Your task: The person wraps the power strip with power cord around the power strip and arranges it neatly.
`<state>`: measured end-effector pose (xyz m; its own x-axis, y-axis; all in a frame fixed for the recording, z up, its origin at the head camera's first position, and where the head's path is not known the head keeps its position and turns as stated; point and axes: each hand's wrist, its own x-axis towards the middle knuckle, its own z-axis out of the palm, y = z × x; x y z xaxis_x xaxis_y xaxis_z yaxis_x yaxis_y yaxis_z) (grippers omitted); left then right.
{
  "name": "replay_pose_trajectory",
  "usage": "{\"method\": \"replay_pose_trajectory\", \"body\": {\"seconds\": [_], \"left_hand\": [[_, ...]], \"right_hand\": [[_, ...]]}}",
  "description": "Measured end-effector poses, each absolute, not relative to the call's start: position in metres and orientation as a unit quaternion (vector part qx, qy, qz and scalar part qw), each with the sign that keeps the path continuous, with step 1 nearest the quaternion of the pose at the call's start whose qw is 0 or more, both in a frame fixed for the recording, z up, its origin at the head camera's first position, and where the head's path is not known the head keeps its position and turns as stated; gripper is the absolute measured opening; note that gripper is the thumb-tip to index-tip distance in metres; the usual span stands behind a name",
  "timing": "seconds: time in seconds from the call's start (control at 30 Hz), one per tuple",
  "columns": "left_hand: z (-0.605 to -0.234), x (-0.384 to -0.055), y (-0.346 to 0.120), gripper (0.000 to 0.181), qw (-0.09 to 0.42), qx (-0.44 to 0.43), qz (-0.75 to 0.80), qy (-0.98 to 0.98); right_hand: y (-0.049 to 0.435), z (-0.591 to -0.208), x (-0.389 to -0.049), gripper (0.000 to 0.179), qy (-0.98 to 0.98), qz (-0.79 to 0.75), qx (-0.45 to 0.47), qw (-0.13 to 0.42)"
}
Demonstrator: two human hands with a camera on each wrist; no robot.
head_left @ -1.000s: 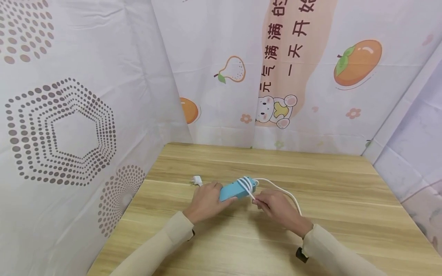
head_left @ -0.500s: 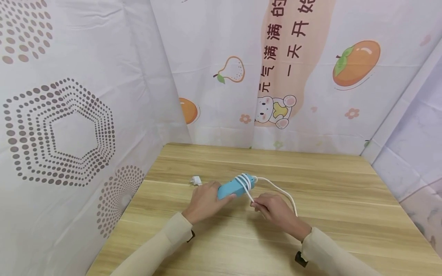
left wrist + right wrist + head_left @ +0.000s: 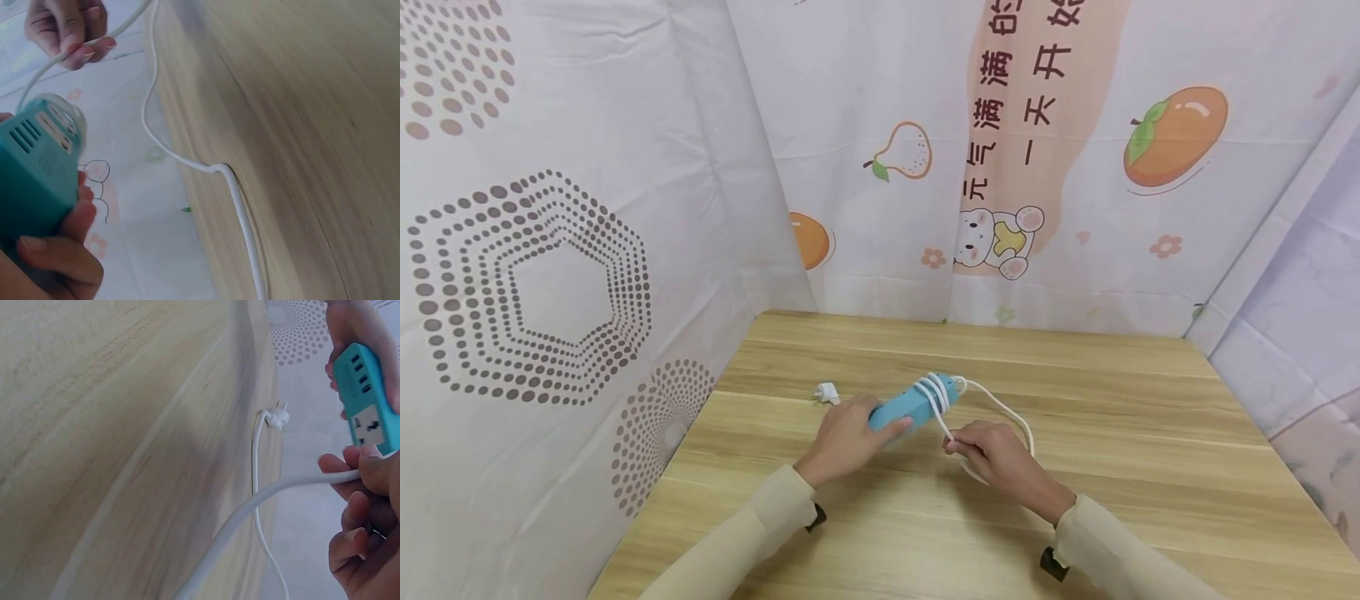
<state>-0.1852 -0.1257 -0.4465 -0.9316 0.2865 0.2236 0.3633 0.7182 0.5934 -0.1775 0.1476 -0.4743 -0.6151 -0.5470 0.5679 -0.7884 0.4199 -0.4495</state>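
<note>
My left hand [image 3: 844, 437] grips the near left end of a blue power strip [image 3: 901, 407], thumb along its front side. Several turns of white cord [image 3: 937, 395] wrap around the strip's far right end. In the right wrist view, the power strip [image 3: 365, 387] shows a white socket face and a row of slots. My right hand [image 3: 996, 454] pinches the cord between thumb and fingers, just right of the strip. From that pinch the cord [image 3: 234, 519] hangs loose toward the table. The white plug [image 3: 827, 392] lies on the table left of my left hand, prongs pointing left.
A wood-grain table [image 3: 1112, 400] lies under both hands. White printed curtains [image 3: 865, 83] stand behind it and along its left side. Another pale curtain [image 3: 1315, 333] borders the right edge. Dark straps show at both sleeve cuffs.
The strip's wrapped end has tilted slightly up and away, while my left hand keeps its grip. My right hand stays nearly in place, pinching the cord; the loose loop at right has drawn inward.
</note>
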Motion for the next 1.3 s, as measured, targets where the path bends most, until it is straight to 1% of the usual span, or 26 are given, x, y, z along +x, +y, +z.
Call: {"method": "replay_pose_trajectory", "body": {"seconds": [0.23,0.43,0.5,0.63,0.73,0.87,0.97,1.13,1.3], "left_hand": [[-0.441,-0.185,-0.127,0.056,0.025,-0.211,-0.392,-0.895],[-0.438,-0.183,-0.128,0.048,-0.009,-0.23,-0.411,-0.882],[-0.439,-0.183,-0.128,0.045,-0.02,-0.237,-0.42,-0.876],[-0.442,-0.184,-0.13,0.037,-0.046,-0.272,-0.438,-0.856],[-0.441,-0.184,-0.131,0.034,-0.054,-0.304,-0.43,-0.848],[-0.441,-0.184,-0.132,0.036,-0.056,-0.331,-0.411,-0.847],[-0.443,-0.184,-0.133,0.035,-0.057,-0.339,-0.411,-0.844],[-0.444,-0.184,-0.136,0.028,-0.066,-0.352,-0.423,-0.832],[-0.442,-0.184,-0.135,0.027,-0.076,-0.382,-0.419,-0.82]], "right_hand": [[0.147,-0.476,-0.179,0.012,-0.824,0.352,0.413,0.163],[0.147,-0.477,-0.18,0.009,-0.833,0.344,0.409,0.141],[0.146,-0.477,-0.181,0.009,-0.832,0.338,0.415,0.144],[0.145,-0.48,-0.184,0.009,-0.832,0.316,0.432,0.146],[0.146,-0.482,-0.184,0.011,-0.837,0.305,0.431,0.141],[0.146,-0.48,-0.183,0.026,-0.847,0.298,0.415,0.149],[0.147,-0.478,-0.183,0.033,-0.849,0.296,0.409,0.156],[0.151,-0.478,-0.185,0.028,-0.854,0.29,0.404,0.152],[0.158,-0.48,-0.187,0.022,-0.858,0.324,0.383,0.108]]}}
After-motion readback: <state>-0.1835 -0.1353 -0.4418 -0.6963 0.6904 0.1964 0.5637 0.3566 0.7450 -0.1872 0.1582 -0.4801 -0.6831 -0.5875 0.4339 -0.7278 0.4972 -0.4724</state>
